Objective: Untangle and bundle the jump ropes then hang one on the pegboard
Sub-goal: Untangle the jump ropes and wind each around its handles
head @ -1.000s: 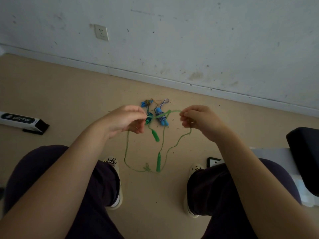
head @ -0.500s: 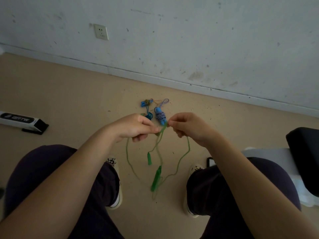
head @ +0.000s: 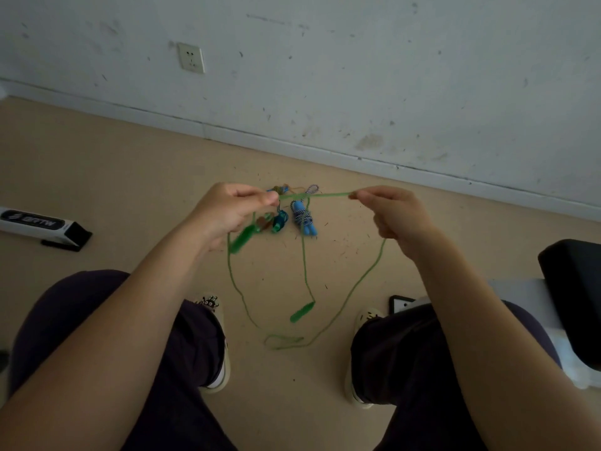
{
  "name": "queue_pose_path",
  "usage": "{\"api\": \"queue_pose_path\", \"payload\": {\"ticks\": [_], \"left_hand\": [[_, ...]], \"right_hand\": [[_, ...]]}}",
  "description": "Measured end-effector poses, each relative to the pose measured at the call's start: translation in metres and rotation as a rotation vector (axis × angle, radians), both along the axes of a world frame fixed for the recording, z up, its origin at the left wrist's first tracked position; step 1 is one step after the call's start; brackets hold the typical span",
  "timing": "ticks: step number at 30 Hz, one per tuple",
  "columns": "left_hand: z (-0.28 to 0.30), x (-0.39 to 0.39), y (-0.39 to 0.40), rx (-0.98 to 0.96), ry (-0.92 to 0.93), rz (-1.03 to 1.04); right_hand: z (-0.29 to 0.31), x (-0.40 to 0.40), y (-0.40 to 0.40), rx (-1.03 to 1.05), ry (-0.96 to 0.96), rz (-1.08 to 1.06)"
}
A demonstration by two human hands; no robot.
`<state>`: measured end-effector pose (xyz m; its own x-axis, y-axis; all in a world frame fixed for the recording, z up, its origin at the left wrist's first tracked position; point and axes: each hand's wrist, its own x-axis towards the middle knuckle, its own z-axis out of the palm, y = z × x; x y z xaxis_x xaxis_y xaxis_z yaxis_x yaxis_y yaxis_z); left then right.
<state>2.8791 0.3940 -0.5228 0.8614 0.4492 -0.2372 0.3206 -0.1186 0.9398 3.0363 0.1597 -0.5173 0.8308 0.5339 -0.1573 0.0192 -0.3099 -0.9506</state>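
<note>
Just one camera here, strapped to my head, wide-angle, looking forward and down. It sits close above my forearms and knees, takes in the beige smooth floor [head: 130, 177] between my feet, and reaches up to the scuffed white painted wall [head: 357, 76] ahead.

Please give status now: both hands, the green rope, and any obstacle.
Left hand and right hand both pinch the green rope, stretched between them. Its loops and handles hang down. Blue rope bundle lies on floor behind. No obstacle seen.
</note>
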Motion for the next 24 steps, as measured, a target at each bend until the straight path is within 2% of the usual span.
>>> {"api": "queue_pose_path", "payload": {"ticks": [1, 3, 6, 10, 13, 16, 19, 22, 24], "left_hand": [[0.001, -0.002, 0.000, 0.016, 0.003, -0.012], [0.000, -0.002, -0.005, -0.005, -0.004, -0.099], [-0.003, 0.001, -0.020, -0.133, -0.025, -0.236], [-0.007, 0.004, -0.030, -0.234, -0.037, -0.375], [-0.008, 0.006, -0.027, -0.162, -0.014, -0.304], [-0.010, 0.007, -0.023, -0.083, 0.023, -0.184], [-0.007, 0.004, -0.012, -0.011, 0.068, -0.069], [0.001, -0.001, 0.002, -0.023, 0.058, -0.059], [0.002, -0.001, 0.004, -0.025, 0.043, -0.055]], "right_hand": [[-0.002, 0.002, -0.003, 0.008, 0.008, 0.034], [-0.006, 0.000, -0.004, -0.039, 0.063, 0.230], [-0.009, -0.017, 0.008, -0.074, 0.289, 0.457], [-0.018, -0.037, 0.026, 0.000, 0.454, 0.398], [-0.023, -0.043, 0.032, 0.083, 0.464, 0.292], [-0.023, -0.040, 0.032, 0.052, 0.374, 0.245], [-0.019, -0.028, 0.027, -0.125, 0.150, 0.242], [-0.010, -0.011, 0.015, -0.197, -0.081, 0.043], [-0.007, -0.003, 0.009, -0.124, -0.062, -0.086]]}}
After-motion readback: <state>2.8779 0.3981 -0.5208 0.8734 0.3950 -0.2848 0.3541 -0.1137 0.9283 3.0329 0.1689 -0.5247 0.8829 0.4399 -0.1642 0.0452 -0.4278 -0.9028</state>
